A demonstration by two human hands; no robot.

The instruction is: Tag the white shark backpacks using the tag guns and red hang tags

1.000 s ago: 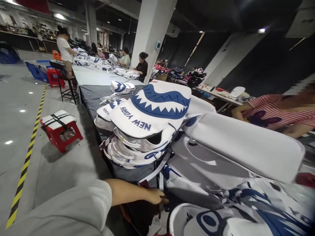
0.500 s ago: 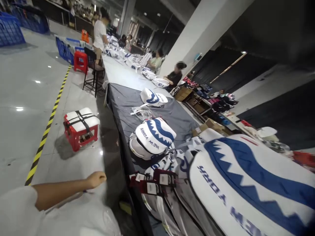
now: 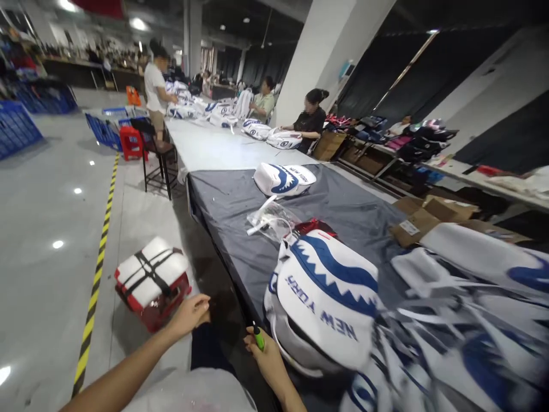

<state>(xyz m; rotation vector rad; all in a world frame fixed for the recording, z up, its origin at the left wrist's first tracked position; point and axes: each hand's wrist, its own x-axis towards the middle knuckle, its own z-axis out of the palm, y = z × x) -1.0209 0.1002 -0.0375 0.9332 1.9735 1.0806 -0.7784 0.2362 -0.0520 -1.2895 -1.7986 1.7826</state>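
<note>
One green lighter [image 3: 258, 337], clamped in my right hand [image 3: 268, 357]; white-and-blue bag [image 3: 328, 297] just beside that grip. My left hand [image 3: 189, 315] loosely curled, holding nothing; red stool [image 3: 152, 283] nearest.

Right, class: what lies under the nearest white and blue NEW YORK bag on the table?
The NEW YORK bag tops a stack: white rims and straps of similar bags show beneath, over the grey table cover. How many bags lie under it is hidden.

Dim hall, ceiling-light glare on floor, blurred, warped right edge.
</note>
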